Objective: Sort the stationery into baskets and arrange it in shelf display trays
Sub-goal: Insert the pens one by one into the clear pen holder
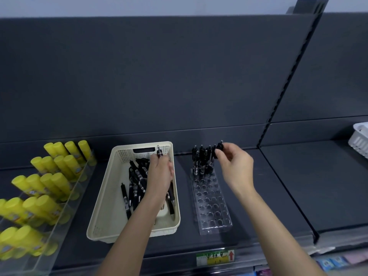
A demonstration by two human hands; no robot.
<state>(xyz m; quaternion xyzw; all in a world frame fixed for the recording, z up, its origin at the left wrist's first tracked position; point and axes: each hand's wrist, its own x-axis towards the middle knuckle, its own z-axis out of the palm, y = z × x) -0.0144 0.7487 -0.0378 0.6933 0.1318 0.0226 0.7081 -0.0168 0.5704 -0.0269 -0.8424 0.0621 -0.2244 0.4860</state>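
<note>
Gripping pen over basket, left fingers; right fingers pinch second pen; tag reads 中性笔.

A dark grey shelf carries a clear tray of yellow glue sticks at its left. Just beside it sits a cream basket of black pens, then a clear rack with round holes. A white basket sits far right.
</note>
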